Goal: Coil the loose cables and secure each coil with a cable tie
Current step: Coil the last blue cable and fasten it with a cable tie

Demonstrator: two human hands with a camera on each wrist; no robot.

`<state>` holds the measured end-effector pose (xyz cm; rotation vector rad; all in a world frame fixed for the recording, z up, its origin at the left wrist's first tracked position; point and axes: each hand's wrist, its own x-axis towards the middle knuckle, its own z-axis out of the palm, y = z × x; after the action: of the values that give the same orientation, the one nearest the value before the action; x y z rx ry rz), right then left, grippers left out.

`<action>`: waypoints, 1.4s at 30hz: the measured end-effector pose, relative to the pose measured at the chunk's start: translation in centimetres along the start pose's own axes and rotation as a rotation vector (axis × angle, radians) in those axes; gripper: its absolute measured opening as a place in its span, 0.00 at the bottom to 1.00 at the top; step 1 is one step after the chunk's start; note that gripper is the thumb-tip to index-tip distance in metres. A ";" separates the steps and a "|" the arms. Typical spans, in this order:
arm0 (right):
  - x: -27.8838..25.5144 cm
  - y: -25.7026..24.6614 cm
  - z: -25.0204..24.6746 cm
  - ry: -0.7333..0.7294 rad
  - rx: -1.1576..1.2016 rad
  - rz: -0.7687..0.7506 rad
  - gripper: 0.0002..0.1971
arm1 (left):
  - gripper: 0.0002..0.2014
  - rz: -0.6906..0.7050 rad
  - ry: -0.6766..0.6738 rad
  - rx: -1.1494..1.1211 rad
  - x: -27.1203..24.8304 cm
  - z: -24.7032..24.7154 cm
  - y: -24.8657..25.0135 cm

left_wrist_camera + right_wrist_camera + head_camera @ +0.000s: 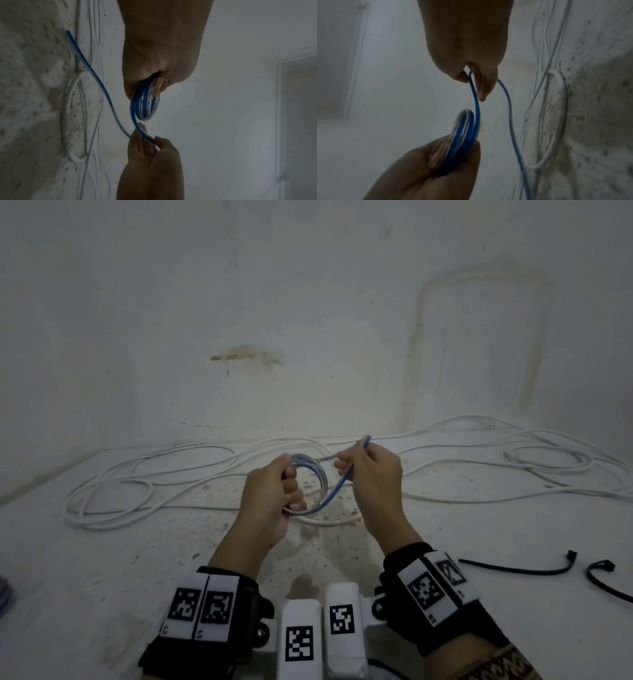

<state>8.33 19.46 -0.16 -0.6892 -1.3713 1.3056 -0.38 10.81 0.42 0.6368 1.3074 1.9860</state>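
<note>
Blue plastic-sheathed cable (pixel 334 486) is gripped as a small coil (pixel 308 484) in the curled left hand (pixel 274 494), above the speckled white floor (pixel 102 577); black cable ties (pixel 520 568) lie ready nearby. From the left wrist, the coil is held clamped so loops stay stacked. From the right wrist, the right hand (pixel 471 60) pinches the tail, presumably to feed another turn.

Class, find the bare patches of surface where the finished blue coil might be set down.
Bare surface lies near-left, between the white cable loops and the left hand. Another patch sits between the right hand and the black cable ties. The far strip is crowded with white cable.
</note>
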 end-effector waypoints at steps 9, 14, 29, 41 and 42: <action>-1.3 -0.5 0.4 -0.463 -0.300 -0.021 0.15 | 0.20 -0.095 -0.136 0.247 -0.4 -0.2 0.0; -1.2 -0.1 0.7 -0.475 -0.351 -0.035 0.08 | 0.20 -0.139 -0.141 0.177 0.0 -1.0 0.2; 0.5 -1.7 -1.6 0.270 0.413 0.012 0.24 | 0.20 0.180 0.127 -0.553 0.4 0.2 0.3; 0.2 0.0 -0.8 -0.087 -0.229 -0.174 0.14 | 0.19 -0.123 -0.035 0.007 0.6 -1.0 -0.3; 0.1 0.0 -0.8 -0.125 -0.262 -0.195 0.11 | 0.19 -0.148 -0.063 0.055 0.5 -0.9 -0.3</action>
<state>9.01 19.79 -0.32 -0.6383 -1.6872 1.0385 -1.31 10.74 -0.20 0.6062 1.3356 1.8025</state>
